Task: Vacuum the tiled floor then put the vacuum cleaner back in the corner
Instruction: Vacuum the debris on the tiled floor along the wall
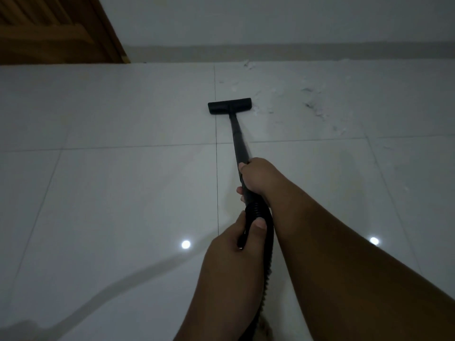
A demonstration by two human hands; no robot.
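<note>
A black vacuum wand (238,139) runs away from me over the glossy white tiled floor (110,193). Its flat black floor head (230,105) rests on the tiles near the far wall. My right hand (258,178) is closed around the wand's near end. Just below it, my left hand (236,244) grips the ribbed black hose (267,244), which drops down between my forearms. Pale scraps of debris (312,104) lie scattered on the tiles to the right of the head. The vacuum's body is out of view.
A white wall with a grey skirting strip (295,51) closes the far side. A brown wooden door (56,33) stands at the far left. Two ceiling lights reflect in the tiles, the left reflection (186,244) beside my left hand.
</note>
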